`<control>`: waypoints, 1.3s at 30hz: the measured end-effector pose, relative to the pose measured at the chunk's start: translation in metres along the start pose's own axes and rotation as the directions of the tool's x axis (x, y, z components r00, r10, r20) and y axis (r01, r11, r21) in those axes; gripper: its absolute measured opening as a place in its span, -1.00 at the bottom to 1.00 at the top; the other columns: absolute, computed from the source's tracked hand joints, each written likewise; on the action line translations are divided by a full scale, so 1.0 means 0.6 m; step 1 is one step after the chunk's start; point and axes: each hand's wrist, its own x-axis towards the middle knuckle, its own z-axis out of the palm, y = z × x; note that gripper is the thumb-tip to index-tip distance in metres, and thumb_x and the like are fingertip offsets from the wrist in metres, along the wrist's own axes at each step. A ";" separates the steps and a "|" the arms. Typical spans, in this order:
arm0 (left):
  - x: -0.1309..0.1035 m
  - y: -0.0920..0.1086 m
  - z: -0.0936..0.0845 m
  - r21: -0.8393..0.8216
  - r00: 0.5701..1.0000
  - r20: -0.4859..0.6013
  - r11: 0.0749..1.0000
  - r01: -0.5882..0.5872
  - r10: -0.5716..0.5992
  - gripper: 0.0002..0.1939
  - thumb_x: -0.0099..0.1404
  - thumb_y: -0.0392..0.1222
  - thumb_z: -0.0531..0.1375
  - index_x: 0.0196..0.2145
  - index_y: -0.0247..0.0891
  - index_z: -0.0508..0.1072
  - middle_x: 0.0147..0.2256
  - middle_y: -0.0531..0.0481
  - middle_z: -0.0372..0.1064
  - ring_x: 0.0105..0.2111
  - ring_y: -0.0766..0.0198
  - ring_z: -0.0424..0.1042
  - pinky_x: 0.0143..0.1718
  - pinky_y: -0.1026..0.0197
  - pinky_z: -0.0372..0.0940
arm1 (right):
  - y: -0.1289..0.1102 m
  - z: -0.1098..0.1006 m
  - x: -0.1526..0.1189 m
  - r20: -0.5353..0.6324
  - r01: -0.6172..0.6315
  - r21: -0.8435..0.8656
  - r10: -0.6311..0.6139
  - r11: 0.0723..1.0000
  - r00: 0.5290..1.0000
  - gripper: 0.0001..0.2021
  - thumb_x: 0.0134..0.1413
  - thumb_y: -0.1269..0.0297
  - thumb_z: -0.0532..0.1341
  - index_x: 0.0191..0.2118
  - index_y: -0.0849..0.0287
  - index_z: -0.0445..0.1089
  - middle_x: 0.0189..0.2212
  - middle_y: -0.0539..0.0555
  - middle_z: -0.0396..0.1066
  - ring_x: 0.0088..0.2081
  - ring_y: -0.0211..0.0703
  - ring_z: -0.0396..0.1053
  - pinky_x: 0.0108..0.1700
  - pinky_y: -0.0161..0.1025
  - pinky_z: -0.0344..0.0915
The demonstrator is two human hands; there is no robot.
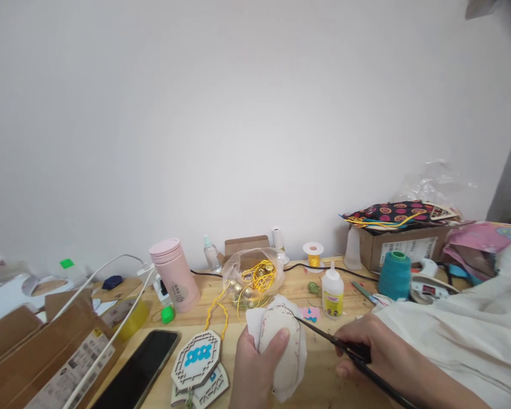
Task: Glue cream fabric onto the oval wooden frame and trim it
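My left hand [262, 363] grips a pale oval panel [276, 346] with white cloth [256, 321] around its edge, thumb across its face. Small reddish marks run along the panel's border. In my right hand [377, 352] is a slim black pointed tool [323, 335], whose exact kind I cannot make out. Its tip meets or nearly meets the panel's upper right edge. Left of my left hand lies an octagonal wooden lattice pendant [197, 359] with blue flowers and a yellow cord, on top of another lattice piece [213, 392].
A glue bottle [333, 292], a teal thread cone [394, 276] and white cloth [464, 324] are on the right. Behind stands a clear bag [255, 278] of gold bells and yellow cord. A pink tumbler [176, 278], phone [138, 369] and cardboard box [34, 352] occupy the left.
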 end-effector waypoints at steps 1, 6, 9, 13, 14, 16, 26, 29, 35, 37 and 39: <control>-0.001 0.001 0.001 0.001 1.000 0.012 1.000 0.003 -0.003 -0.48 -0.27 -0.06 0.34 -0.31 -0.38 0.43 -0.46 -0.17 0.48 -0.46 0.09 0.44 -0.46 0.16 0.32 | 0.002 -0.002 -0.001 -0.004 -0.005 -0.013 0.005 1.000 1.000 -0.72 -0.14 0.06 0.18 -0.54 0.21 0.36 -0.64 -0.06 0.20 -0.54 -0.30 0.09 -0.53 -0.41 -0.02; -0.002 0.003 0.001 -0.011 1.000 0.019 1.000 0.016 -0.016 -0.48 -0.28 -0.05 0.34 -0.31 -0.37 0.43 -0.47 -0.16 0.48 -0.46 0.09 0.44 -0.46 0.15 0.32 | 0.004 -0.004 -0.005 0.023 -0.021 0.004 0.021 1.000 1.000 -0.73 -0.13 0.05 0.18 -0.45 0.18 0.37 -0.55 -0.03 0.28 -0.49 -0.26 0.16 -0.49 -0.39 0.03; 0.002 0.000 -0.001 -0.018 1.000 0.009 1.000 0.026 -0.026 -0.45 -0.28 -0.04 0.34 -0.29 -0.38 0.43 -0.46 -0.17 0.48 -0.46 0.08 0.45 -0.45 0.14 0.32 | 0.005 -0.001 -0.007 0.029 -0.017 0.072 0.015 0.997 0.999 -0.68 -0.20 0.04 0.21 -0.35 0.17 0.35 -0.47 -0.02 0.27 -0.46 -0.24 0.15 -0.46 -0.38 0.05; 0.004 -0.002 -0.003 -0.032 1.000 0.011 0.999 0.028 -0.027 -0.42 -0.27 -0.03 0.34 -0.26 -0.38 0.42 -0.45 -0.18 0.48 -0.45 0.07 0.44 -0.44 0.13 0.32 | 0.013 0.007 -0.009 0.053 0.000 0.145 -0.008 0.989 0.999 -0.60 -0.25 -0.04 0.22 -0.34 0.18 0.31 -0.55 -0.09 0.13 -0.52 -0.31 0.02 -0.53 -0.40 -0.06; 0.004 -0.002 -0.003 -0.034 1.000 0.011 0.999 0.030 -0.030 -0.41 -0.27 -0.03 0.34 -0.25 -0.38 0.41 -0.45 -0.18 0.48 -0.45 0.07 0.44 -0.44 0.13 0.32 | 0.016 0.009 -0.009 0.064 0.015 0.164 -0.025 0.986 0.998 -0.58 -0.25 -0.08 0.21 -0.34 0.18 0.29 -0.59 -0.11 0.08 -0.54 -0.33 -0.02 -0.55 -0.39 -0.09; 0.003 -0.001 -0.003 -0.035 0.999 0.016 0.999 0.035 -0.035 -0.42 -0.27 -0.04 0.34 -0.25 -0.38 0.41 -0.44 -0.18 0.48 -0.45 0.08 0.44 -0.44 0.13 0.32 | 0.020 0.013 -0.008 0.084 0.042 0.208 -0.061 0.977 0.995 -0.53 -0.23 -0.17 0.16 -0.34 0.18 0.28 -0.62 -0.13 0.00 -0.56 -0.34 -0.09 -0.57 -0.38 -0.15; -0.002 0.005 -0.002 -0.083 0.997 0.068 0.996 0.046 -0.040 -0.47 -0.24 -0.06 0.33 -0.28 -0.38 0.41 -0.47 -0.15 0.48 -0.46 0.09 0.44 -0.41 0.12 0.32 | 0.005 0.014 -0.008 0.095 0.020 0.256 -0.045 0.967 0.994 -0.38 -0.27 -0.35 0.01 -0.34 0.18 0.25 -0.61 -0.11 0.00 -0.54 -0.32 -0.08 -0.55 -0.37 -0.13; 0.000 0.003 -0.003 -0.078 0.997 0.056 0.996 0.050 -0.046 -0.45 -0.24 -0.06 0.33 -0.25 -0.37 0.40 -0.44 -0.16 0.48 -0.44 0.08 0.44 -0.41 0.11 0.32 | 0.007 0.019 -0.005 0.110 -0.027 0.235 0.001 0.972 0.994 -0.40 -0.25 -0.32 0.02 -0.36 0.20 0.28 -0.62 -0.10 0.03 -0.55 -0.32 -0.05 -0.57 -0.38 -0.12; 0.001 0.000 -0.001 -0.072 0.997 0.065 0.997 0.036 -0.031 -0.44 -0.24 -0.05 0.33 -0.25 -0.37 0.41 -0.44 -0.16 0.48 -0.44 0.09 0.44 -0.41 0.14 0.32 | 0.009 0.027 -0.001 0.051 0.049 0.202 -0.061 0.978 0.997 -0.50 -0.14 -0.19 0.06 -0.41 0.23 0.32 -0.63 -0.10 0.04 -0.57 -0.35 -0.04 -0.58 -0.41 -0.11; 0.000 0.000 0.000 -0.081 0.998 0.061 0.996 0.037 -0.033 -0.44 -0.25 -0.05 0.33 -0.25 -0.37 0.41 -0.43 -0.17 0.48 -0.43 0.09 0.44 -0.41 0.14 0.32 | 0.004 0.023 0.001 0.062 0.057 0.201 -0.070 0.978 0.996 -0.50 -0.11 -0.18 0.04 -0.47 0.24 0.31 -0.65 -0.10 0.03 -0.58 -0.36 -0.05 -0.59 -0.41 -0.11; 0.000 0.000 0.000 -0.082 0.998 0.054 0.996 0.040 -0.035 -0.43 -0.25 -0.05 0.33 -0.25 -0.37 0.41 -0.43 -0.17 0.48 -0.44 0.08 0.44 -0.41 0.14 0.32 | 0.000 0.020 0.002 0.070 0.062 0.197 -0.077 0.979 0.995 -0.49 -0.08 -0.18 0.01 -0.52 0.25 0.30 -0.68 -0.11 0.00 -0.60 -0.38 -0.06 -0.61 -0.41 -0.14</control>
